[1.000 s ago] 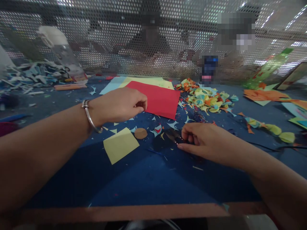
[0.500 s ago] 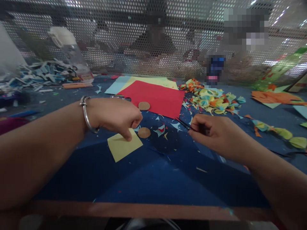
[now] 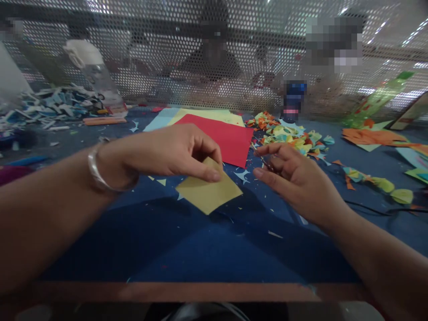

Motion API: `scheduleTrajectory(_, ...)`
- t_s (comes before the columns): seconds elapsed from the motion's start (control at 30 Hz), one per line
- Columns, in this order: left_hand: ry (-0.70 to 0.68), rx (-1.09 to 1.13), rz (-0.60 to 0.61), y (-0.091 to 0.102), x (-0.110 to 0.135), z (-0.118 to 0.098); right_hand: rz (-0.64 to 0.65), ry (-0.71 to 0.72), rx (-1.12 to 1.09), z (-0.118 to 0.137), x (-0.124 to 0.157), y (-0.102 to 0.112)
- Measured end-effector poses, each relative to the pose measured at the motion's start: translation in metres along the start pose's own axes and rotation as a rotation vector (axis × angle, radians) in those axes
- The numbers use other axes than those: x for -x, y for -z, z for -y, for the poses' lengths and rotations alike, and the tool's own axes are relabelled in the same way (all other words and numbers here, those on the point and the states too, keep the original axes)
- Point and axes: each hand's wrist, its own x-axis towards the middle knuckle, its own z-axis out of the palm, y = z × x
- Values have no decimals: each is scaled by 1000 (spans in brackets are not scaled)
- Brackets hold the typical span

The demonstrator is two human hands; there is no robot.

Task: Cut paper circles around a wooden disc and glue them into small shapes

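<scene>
My left hand [image 3: 174, 151], with a metal bangle on the wrist, pinches a square of yellow paper [image 3: 209, 191] and holds it lifted above the blue table [image 3: 207, 249]. My right hand [image 3: 294, 178] is close to the paper's right side, its fingers loosely curled round thin dark scissors [image 3: 264, 161] whose blades poke out toward the red sheet [image 3: 227, 136]. The red sheet lies flat just behind both hands, on top of pale yellow and light blue sheets.
A heap of folded coloured paper pieces [image 3: 290, 138] lies right of the red sheet. Orange and green paper [image 3: 374, 136] sits far right, shredded scraps [image 3: 50, 104] and a clear bottle [image 3: 96, 80] far left. A perforated metal screen [image 3: 214, 53] closes the back; people sit behind it.
My left hand went from pressing the yellow square on the table to lifting it up and to the right. My right hand rose slightly with the scissors. The brown discs are now hidden.
</scene>
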Motion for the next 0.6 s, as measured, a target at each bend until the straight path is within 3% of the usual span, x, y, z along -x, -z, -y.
scheduleTrajectory(0.03, -40, 120, 81, -10, -3, 2, -5, -6, -28, 2, 0, -1)
scheduleTrajectory(0.2, 12, 262, -57, -48, -13, 9, 32, -6, -123, 7, 1, -5)
scheduleTrajectory(0.3, 42, 378, -102, -58, -12, 5, 61, 31, -138, 7, 2, -6)
scheduleTrajectory(0.37, 63, 586, -99, -64, -10, 2, 52, 54, -127, 6, 2, -7)
scheduleTrajectory(0.5, 148, 1026, -27, -79, -9, 0, 8, 68, -112, 3, 2, -7)
scheduleTrajectory(0.6, 209, 1138, -15, -84, -8, 2, -24, 74, -101, 3, 1, -6)
